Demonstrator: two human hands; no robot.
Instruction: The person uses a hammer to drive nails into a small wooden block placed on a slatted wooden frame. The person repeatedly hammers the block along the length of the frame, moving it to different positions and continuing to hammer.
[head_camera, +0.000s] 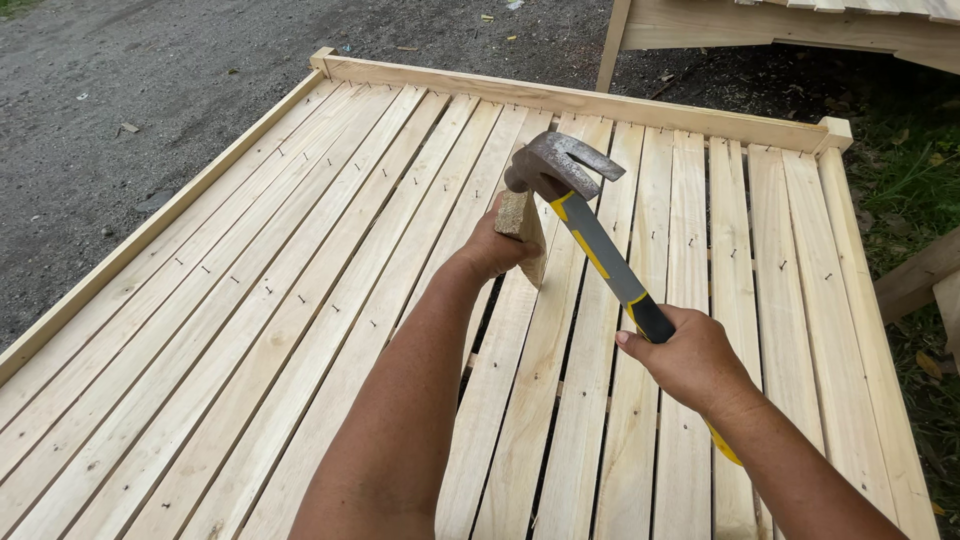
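Both forearms filled the bottom of the view, reaching out over a slatted wooden frame (300, 300). At the end of the left forearm, the left hand (493, 250) had its fingers curled tight around a short wooden block (524, 232), held upright; the block stuck out above the fingers and its lower corner showed just below them, over a dark gap between 2 slats. The right hand (690, 360) was wrapped closed around the black grip of a claw hammer (590, 235), thumb lying along the handle, fingers pressed together on its far side. From those fingers the yellow and grey handle ran up and to the left, and the rusty steel head sat just above the block's top end, touching it or nearly so; which of the 2 I could not tell. The handle's yellow butt end poked out below the right wrist. Beyond the fingers the pale slats ran away to a raised end rail (580, 100), with small nails dotted along them. Past the rail lay grey gravel ground (150, 60), another wooden structure (780, 25) at the top right, and grass (915, 180) to the right.
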